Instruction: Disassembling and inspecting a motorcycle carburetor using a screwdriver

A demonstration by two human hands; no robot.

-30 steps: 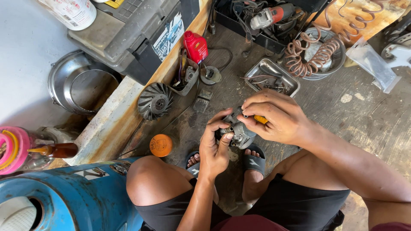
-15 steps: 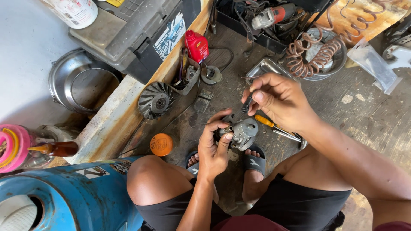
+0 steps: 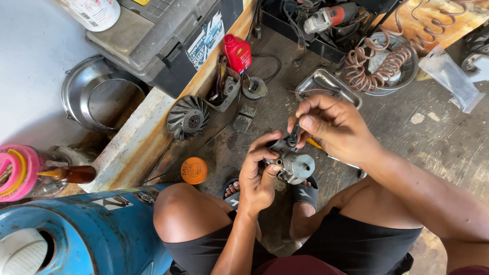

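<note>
The left hand [image 3: 257, 175] grips a grey metal engine part [image 3: 295, 165] above the sandalled feet, fingers hiding its near side. The right hand [image 3: 331, 125] pinches a small dark piece [image 3: 294, 133] atop it. Open concrete lies right; beyond, a red bottle [image 3: 237, 52] beside a grey toolbox [image 3: 163, 35].

The left hand [image 3: 257, 175] is held low between the knees, fingers curled closed, forearm rising from below. The right hand [image 3: 333, 127] is raised just above it, thumb and forefinger pinched together, forearm extended from the lower right.
</note>
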